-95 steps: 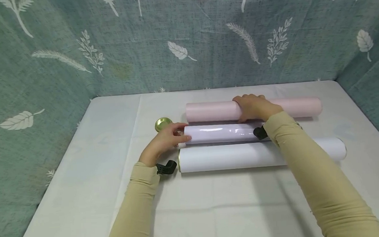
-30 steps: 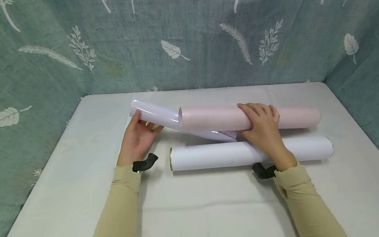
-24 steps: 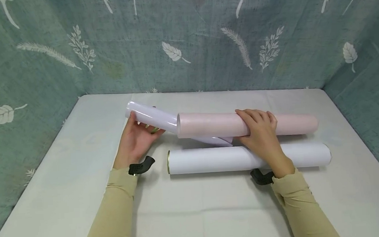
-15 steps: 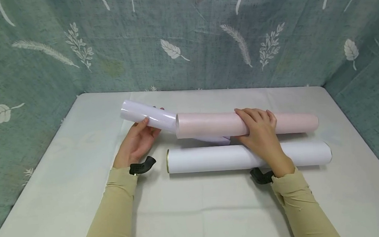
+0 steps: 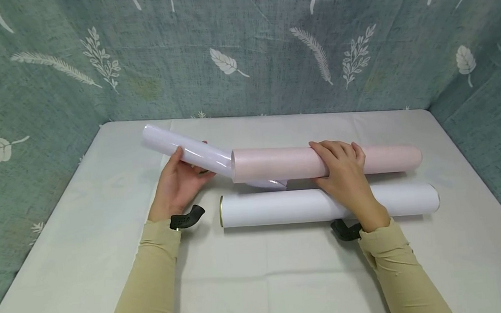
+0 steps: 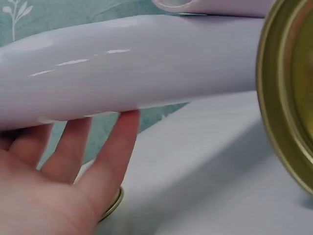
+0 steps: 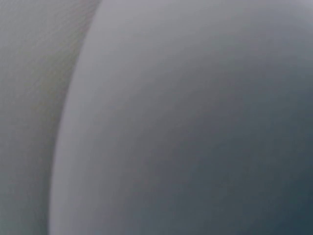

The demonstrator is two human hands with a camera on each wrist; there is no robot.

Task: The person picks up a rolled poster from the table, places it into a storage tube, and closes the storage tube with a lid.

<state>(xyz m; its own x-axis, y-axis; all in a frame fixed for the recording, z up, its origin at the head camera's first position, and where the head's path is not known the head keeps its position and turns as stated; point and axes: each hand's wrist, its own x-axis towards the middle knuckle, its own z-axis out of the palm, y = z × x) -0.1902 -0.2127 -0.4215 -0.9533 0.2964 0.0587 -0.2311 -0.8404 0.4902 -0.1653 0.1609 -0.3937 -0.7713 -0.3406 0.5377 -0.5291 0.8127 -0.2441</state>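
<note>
Head view: a glossy roll sliding leftward out of a pink tube.

Going left to right, the left hand [image 5: 178, 183] is cupping the glossy lavender-white roll [image 5: 186, 150] from beneath, fingers only lightly curled and thumb up its near side; more of the roll is showing than half a second ago, and its far-left end is now further out and tilted up, so the withdrawal is going ahead. A gold lid [image 6: 113, 205] is peeking from under that hand (the wrist camera shows it best). The right hand [image 5: 342, 172] is curling over the pink tube [image 5: 381, 159], pinning it; the roll's other end is hiding behind it. Nearer lies the white tube [image 5: 280, 207], gold-rimmed at its left mouth, contents unseen, on the white table [image 5: 259, 282].
</note>
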